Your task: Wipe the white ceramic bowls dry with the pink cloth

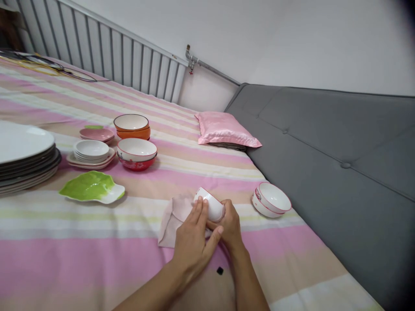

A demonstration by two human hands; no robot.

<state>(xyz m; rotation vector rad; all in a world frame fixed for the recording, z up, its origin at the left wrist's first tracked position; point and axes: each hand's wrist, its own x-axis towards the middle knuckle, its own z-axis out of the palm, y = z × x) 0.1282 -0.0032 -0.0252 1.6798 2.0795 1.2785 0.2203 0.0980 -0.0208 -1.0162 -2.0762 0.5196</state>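
Note:
A small white bowl with a red rim [212, 203] is held on its side between both hands, low in the middle of the view. My left hand [193, 239] lies over its near side with fingers together. My right hand [228, 224] grips it from the right. A pale pink cloth [173, 218] lies on the striped bedspread [97, 255] under and left of the hands. Another white bowl with a red rim [272, 199] sits tilted just to the right.
Far left are a stack of large plates [26, 157], a green leaf-shaped dish [90, 186], small white saucers [91, 151], a pink dish [96, 134], red bowls [136, 153] and orange bowls [132, 126]. A pink pillow [223, 128] lies by the grey padded headboard [340, 164].

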